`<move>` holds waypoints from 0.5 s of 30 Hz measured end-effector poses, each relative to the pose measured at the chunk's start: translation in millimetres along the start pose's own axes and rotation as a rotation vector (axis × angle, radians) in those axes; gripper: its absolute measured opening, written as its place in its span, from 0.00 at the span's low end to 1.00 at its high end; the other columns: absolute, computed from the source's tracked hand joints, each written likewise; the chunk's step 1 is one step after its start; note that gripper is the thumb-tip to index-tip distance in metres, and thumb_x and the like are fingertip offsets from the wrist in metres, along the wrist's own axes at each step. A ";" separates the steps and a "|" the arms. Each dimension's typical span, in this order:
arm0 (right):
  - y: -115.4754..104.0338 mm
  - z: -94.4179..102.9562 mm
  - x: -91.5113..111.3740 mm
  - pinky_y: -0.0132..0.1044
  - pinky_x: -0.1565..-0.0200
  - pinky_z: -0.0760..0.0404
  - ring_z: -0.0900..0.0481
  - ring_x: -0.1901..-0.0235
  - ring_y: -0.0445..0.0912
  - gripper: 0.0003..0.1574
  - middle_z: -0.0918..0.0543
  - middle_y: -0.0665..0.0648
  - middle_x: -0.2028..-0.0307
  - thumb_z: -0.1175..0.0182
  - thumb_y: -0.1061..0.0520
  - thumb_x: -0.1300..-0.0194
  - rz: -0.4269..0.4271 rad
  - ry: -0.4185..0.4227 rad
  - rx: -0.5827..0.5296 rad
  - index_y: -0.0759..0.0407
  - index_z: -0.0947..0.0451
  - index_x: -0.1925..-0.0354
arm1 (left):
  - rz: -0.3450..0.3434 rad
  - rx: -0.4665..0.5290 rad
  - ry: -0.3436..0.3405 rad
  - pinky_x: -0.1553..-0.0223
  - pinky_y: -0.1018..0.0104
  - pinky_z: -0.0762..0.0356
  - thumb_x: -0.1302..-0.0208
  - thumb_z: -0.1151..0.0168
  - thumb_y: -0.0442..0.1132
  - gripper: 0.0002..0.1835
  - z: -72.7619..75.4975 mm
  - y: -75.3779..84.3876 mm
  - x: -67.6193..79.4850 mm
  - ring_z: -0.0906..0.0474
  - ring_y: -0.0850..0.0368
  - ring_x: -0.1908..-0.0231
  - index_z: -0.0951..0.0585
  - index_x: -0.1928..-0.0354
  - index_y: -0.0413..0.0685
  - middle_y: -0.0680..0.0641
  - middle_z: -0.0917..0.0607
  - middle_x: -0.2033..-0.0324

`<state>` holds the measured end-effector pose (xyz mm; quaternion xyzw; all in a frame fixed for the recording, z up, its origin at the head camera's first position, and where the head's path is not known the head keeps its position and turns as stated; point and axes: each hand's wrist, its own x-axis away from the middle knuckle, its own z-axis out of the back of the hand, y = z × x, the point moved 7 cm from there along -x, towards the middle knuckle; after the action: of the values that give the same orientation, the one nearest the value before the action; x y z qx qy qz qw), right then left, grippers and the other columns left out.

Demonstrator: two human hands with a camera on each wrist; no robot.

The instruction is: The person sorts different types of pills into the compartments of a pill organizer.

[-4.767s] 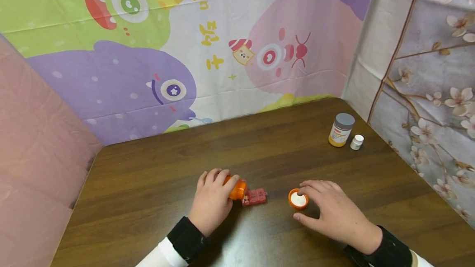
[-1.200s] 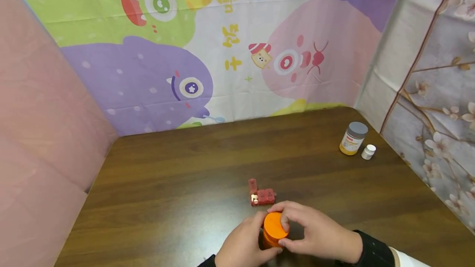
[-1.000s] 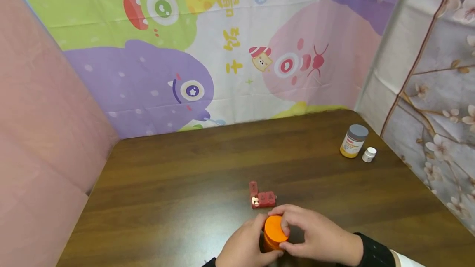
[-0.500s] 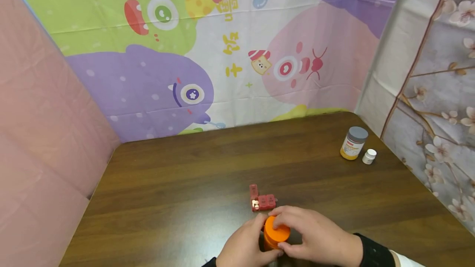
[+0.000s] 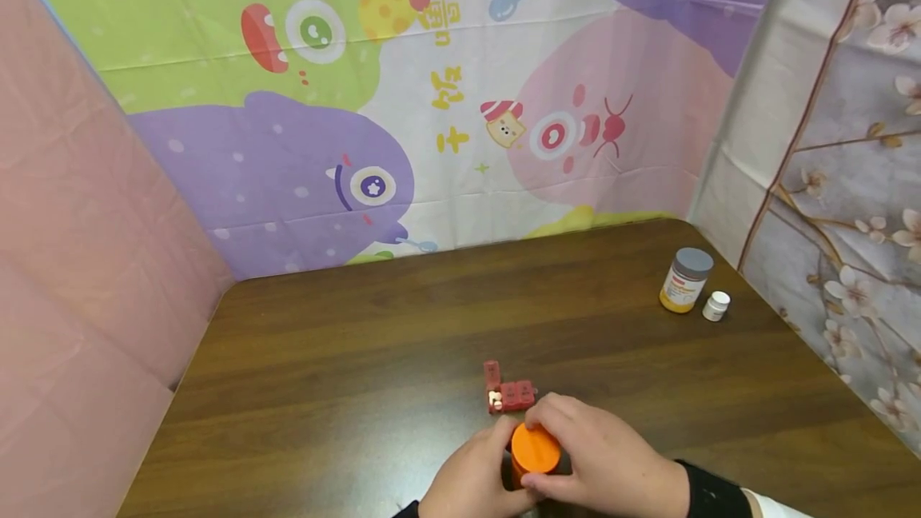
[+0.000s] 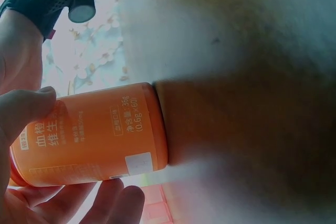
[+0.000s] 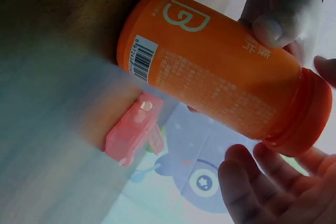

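Note:
An orange pill bottle [image 6: 94,135] stands upright on the table, its printed label in view and its orange cap [image 5: 536,448] on top. My left hand [image 5: 471,470] grips the bottle's body, thumb on one side and fingers on the other. Around the cap's rim, the thumb and fingers of my right hand [image 5: 612,454] hold it from the right. Just beyond the hands lies a small red pill case [image 5: 516,396]. Its left lid is raised, and several pale tablets [image 5: 495,400] sit in that compartment; the other lids are down. The right wrist view shows the case [image 7: 134,129] behind the bottle.
A jar with a grey lid [image 5: 686,280] and a small white bottle [image 5: 715,306] stand together at the back right of the brown wooden table [image 5: 345,342]. Printed cloths [image 5: 460,206] hang along the back and both sides.
Earlier, my left hand tipped the bottle at the pill case while the cap lay by my right hand. Now the bottle is upright and capped; lately my right fingers shifted around the cap.

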<state>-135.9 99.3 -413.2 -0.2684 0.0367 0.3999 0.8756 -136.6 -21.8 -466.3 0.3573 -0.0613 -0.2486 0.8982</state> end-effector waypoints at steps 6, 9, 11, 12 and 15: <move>-5.2 3.5 1.4 0.44 0.49 0.22 0.31 0.47 0.37 0.38 0.27 0.43 0.41 0.34 0.46 0.41 0.090 -0.069 0.011 0.51 0.33 0.35 | -0.049 -0.007 0.019 0.56 0.64 0.22 0.50 0.26 0.53 0.37 1.6 1.2 0.6 0.26 0.68 0.60 0.31 0.38 0.57 0.58 0.19 0.53; -5.1 2.3 1.6 0.45 0.48 0.22 0.31 0.46 0.37 0.38 0.27 0.44 0.40 0.35 0.50 0.40 0.083 -0.132 0.000 0.51 0.33 0.34 | -0.055 0.000 0.027 0.55 0.64 0.22 0.50 0.26 0.53 0.36 2.3 0.9 1.9 0.26 0.68 0.59 0.30 0.40 0.57 0.57 0.19 0.53; -4.7 1.4 1.5 0.45 0.49 0.22 0.30 0.47 0.36 0.37 0.27 0.45 0.40 0.35 0.50 0.39 0.071 -0.151 0.001 0.52 0.33 0.34 | -0.053 0.006 0.026 0.55 0.64 0.22 0.50 0.26 0.54 0.35 2.3 0.8 2.0 0.26 0.68 0.59 0.29 0.41 0.57 0.57 0.19 0.53; -4.6 1.2 1.2 0.43 0.49 0.21 0.30 0.49 0.36 0.37 0.26 0.45 0.41 0.35 0.49 0.40 0.068 -0.146 0.004 0.53 0.32 0.34 | -0.050 0.008 0.024 0.55 0.64 0.22 0.50 0.26 0.54 0.35 2.2 0.8 1.8 0.26 0.68 0.59 0.29 0.41 0.57 0.57 0.19 0.53; -5.2 1.4 -0.2 0.36 0.55 0.20 0.28 0.56 0.34 0.36 0.24 0.44 0.47 0.33 0.48 0.43 0.061 -0.099 0.017 0.53 0.29 0.37 | -0.048 0.021 0.013 0.56 0.65 0.22 0.50 0.26 0.52 0.35 1.3 1.3 0.3 0.26 0.69 0.60 0.30 0.40 0.58 0.58 0.19 0.53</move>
<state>-132.5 97.1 -409.7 -0.2396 0.0050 0.4390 0.8659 -136.2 -21.9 -464.6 0.3696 -0.0495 -0.2672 0.8886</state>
